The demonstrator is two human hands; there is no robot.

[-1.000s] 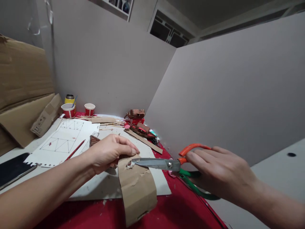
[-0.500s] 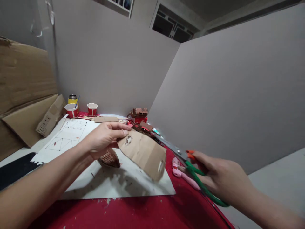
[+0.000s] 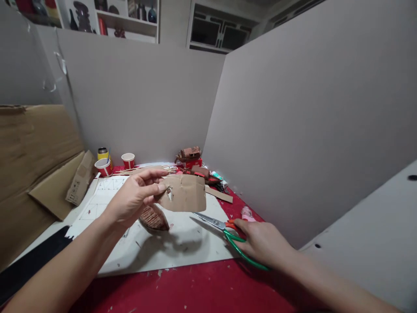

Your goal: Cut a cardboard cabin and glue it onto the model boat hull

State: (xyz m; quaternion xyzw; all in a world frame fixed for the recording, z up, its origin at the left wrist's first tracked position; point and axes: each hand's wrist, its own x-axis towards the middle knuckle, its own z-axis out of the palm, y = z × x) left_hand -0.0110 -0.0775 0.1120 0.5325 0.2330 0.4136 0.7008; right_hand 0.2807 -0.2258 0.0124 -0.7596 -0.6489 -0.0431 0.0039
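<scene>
Between the thumb and fingers of my left hand (image 3: 137,191) is a piece of cardboard (image 3: 187,193), brown, with a torn hole near my thumb. My right hand (image 3: 260,241) grips a pair of scissors (image 3: 224,230) by its green and orange handles. The scissor blades are parted slightly and point left, just below the cardboard's lower edge without visibly touching it. Under my left hand, a brown ridged boat-shaped piece (image 3: 154,218) sits on the white sheet (image 3: 176,256).
Red cups (image 3: 128,161) and thin sticks (image 3: 143,169) stand or lie at the back. Brown model pieces (image 3: 190,153) are at the back right, near a cardboard strip (image 3: 220,194). A pink tool (image 3: 247,214) lies beyond my right hand. Large cardboard (image 3: 35,143) leans at left.
The cardboard has been turned and now faces me more squarely. The scissors have moved left and down, from beside its right edge to below it. The view has shifted.
</scene>
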